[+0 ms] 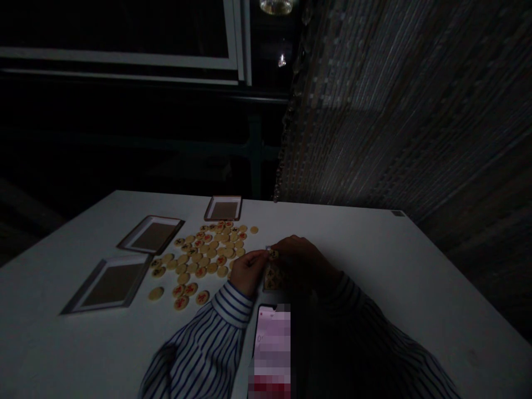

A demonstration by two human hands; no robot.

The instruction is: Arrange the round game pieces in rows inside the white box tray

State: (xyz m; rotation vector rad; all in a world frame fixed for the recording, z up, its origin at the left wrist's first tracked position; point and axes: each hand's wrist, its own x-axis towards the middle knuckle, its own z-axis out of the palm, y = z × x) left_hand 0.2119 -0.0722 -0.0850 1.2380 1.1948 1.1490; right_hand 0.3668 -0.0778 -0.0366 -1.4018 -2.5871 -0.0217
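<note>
My left hand reaches in from the left, its fingers pinched together with the tips at a round wooden xiangqi piece. This piece is at the far end of a small tray between my hands. More xiangqi pieces with dark characters lie in that tray. On the tray's other side, my right hand bends over it in deep shadow; its fingertips are too dark to make out. Left of my hands, many loose xiangqi pieces lie spread on the table, some with red characters, some black, some plain side up.
Three shallow trays or lids stand on the white table: one at the back, one at left, one nearer. A lit phone lies in front of me. A bead curtain hangs behind at right.
</note>
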